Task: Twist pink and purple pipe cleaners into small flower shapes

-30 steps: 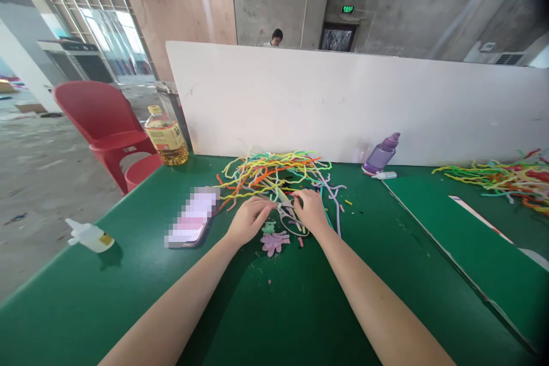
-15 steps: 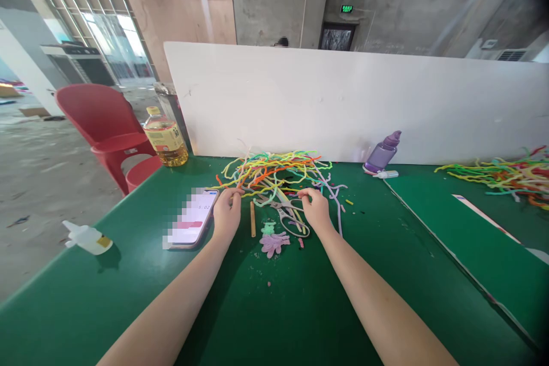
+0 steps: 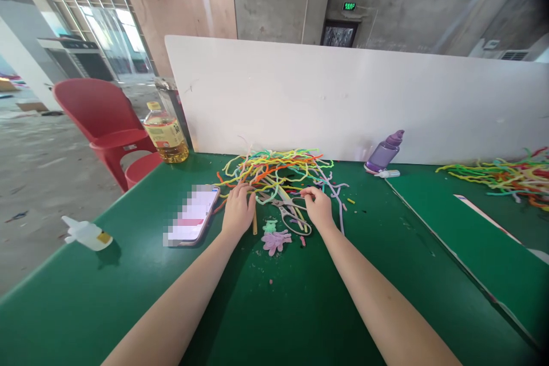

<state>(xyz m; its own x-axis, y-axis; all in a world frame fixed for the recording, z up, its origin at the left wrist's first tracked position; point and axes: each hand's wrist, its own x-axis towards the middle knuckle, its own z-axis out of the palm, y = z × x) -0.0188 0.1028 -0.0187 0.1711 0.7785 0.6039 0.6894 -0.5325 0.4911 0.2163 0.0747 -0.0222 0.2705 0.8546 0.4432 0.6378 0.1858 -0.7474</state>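
Note:
Colourful fuzzy stems (image 3: 278, 166) lie in a loose pile on the green table (image 3: 326, 309). My left hand (image 3: 238, 210) rests at the pile's near left edge, fingers apart, partly over a thin wooden stick (image 3: 255, 225). At the near right edge of the pile is my right hand (image 3: 318, 206), thumb and fingertips pinched by the scissors' (image 3: 295, 221) blades or handles; what they hold is too small to make out. Between the hands, a small mint-green shape (image 3: 270, 226) touches a lilac petalled piece (image 3: 275, 242).
A phone (image 3: 195, 217) lies left of my left hand, with a white glue bottle (image 3: 89, 235) farther left. An oil bottle (image 3: 167, 134) and purple bottle (image 3: 385, 151) stand near the white partition (image 3: 274, 97). More stems (image 3: 506, 174) lie far right.
My left hand has moved right, from beside the phone to over the upper part of the wooden stick. My right hand stays nearly in place. The view has shifted slightly.

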